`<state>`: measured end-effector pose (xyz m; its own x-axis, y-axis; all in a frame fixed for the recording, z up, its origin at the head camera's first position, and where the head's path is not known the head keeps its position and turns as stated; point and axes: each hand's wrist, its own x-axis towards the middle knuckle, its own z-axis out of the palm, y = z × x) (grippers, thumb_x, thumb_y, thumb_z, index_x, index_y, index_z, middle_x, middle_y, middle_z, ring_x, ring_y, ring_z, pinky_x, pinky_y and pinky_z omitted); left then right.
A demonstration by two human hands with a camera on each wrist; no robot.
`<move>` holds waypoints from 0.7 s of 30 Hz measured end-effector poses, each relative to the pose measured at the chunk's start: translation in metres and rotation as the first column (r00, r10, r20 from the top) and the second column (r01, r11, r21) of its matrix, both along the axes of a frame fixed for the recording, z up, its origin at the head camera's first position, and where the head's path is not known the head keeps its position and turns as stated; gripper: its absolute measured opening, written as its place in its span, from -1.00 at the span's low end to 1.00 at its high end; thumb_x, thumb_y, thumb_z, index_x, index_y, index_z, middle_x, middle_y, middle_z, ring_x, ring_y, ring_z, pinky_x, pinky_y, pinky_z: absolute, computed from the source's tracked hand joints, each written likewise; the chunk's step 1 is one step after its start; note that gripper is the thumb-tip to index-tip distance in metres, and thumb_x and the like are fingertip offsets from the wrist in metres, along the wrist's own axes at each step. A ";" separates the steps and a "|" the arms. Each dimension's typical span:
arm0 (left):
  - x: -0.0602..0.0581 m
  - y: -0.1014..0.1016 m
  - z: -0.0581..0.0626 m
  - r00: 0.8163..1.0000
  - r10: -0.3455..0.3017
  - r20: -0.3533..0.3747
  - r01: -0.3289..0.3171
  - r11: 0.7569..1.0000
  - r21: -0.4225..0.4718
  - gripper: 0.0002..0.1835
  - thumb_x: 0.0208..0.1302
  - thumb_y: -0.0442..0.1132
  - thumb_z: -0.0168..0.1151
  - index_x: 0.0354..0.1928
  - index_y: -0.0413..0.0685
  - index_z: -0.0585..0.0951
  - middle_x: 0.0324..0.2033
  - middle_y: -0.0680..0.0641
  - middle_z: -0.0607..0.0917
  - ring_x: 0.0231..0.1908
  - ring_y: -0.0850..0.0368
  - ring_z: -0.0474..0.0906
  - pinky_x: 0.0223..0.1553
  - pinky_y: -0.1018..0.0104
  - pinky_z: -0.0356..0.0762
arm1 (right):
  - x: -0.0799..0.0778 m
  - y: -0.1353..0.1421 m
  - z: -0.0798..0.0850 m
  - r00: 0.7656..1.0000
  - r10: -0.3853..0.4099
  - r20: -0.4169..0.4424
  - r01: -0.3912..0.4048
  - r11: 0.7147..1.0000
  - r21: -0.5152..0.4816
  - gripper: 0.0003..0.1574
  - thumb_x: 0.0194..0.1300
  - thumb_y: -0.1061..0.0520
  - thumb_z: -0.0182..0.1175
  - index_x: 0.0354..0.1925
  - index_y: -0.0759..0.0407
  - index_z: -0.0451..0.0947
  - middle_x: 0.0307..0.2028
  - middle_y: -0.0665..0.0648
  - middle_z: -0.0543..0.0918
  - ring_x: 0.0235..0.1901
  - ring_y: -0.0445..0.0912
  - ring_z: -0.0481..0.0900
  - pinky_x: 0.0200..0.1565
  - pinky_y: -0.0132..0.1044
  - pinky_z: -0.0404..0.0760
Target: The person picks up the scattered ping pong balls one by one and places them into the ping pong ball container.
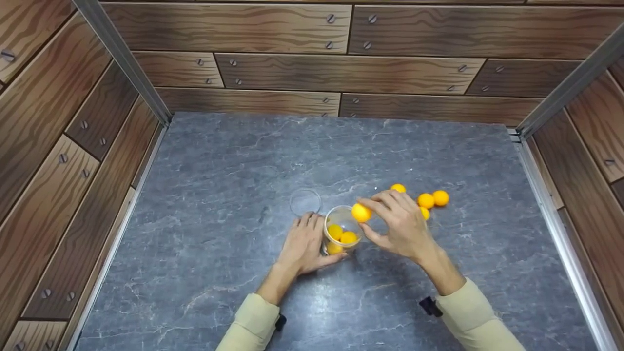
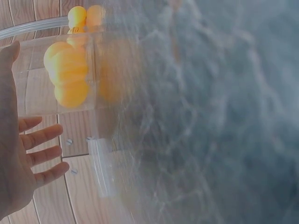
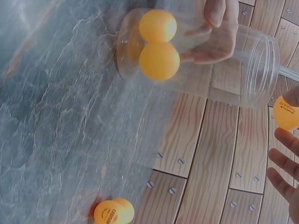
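Note:
A clear plastic jar [image 1: 347, 225] with a wide, uncovered mouth stands on the table, holding several orange ping-pong balls [image 3: 159, 60] at its bottom. My left hand [image 1: 305, 246] holds the jar from the left, thumb at the near side and fingers on the far side. Just over the jar's right rim, my right hand [image 1: 400, 225] pinches one printed orange ping-pong ball [image 1: 361, 212] between thumb and fingers. Several loose ping-pong balls [image 1: 426, 200] lie on the table beyond and right of that hand, partly hidden by it.
A clear round lid [image 1: 305, 203] lies flat on the grey marbled table [image 1: 219, 195], just behind the left hand. Wood-patterned walls [image 1: 273, 70] enclose the back and both sides, with metal edging [image 1: 560, 224] along the right.

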<state>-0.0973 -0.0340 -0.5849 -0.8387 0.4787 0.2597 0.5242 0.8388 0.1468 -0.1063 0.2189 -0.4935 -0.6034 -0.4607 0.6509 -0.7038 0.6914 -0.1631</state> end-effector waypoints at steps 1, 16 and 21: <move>0.000 0.000 0.000 1.000 0.000 -0.004 0.000 1.000 0.000 0.03 0.08 0.64 0.23 0.26 -0.09 0.47 0.13 -0.12 0.67 0.23 -0.08 0.59 0.19 0.02 0.64 | 0.000 -0.001 -0.001 1.000 0.002 0.000 -0.002 1.000 0.003 -0.41 0.11 -0.05 0.47 0.13 0.05 0.74 -0.17 0.13 0.75 -0.14 0.07 0.66 -0.09 -0.03 0.65; 0.000 0.000 0.000 1.000 0.002 0.010 -0.002 1.000 -0.002 0.01 0.09 0.62 0.25 0.25 -0.10 0.47 0.13 -0.12 0.67 0.25 -0.09 0.58 0.20 0.01 0.63 | 0.001 -0.015 -0.011 1.000 0.007 0.023 -0.009 0.998 0.070 -0.43 0.15 -0.11 0.50 0.12 0.02 0.73 -0.16 0.05 0.74 -0.15 -0.01 0.66 -0.05 -0.12 0.68; 0.000 0.000 0.000 1.000 0.001 0.013 -0.001 1.000 -0.004 0.02 0.10 0.62 0.24 0.27 -0.09 0.46 0.15 -0.12 0.66 0.27 -0.10 0.58 0.21 0.01 0.64 | -0.001 -0.020 -0.013 0.999 0.012 0.040 -0.015 0.997 0.071 -0.42 0.16 -0.14 0.51 0.11 0.03 0.73 -0.18 0.05 0.73 -0.16 -0.02 0.65 -0.04 -0.12 0.67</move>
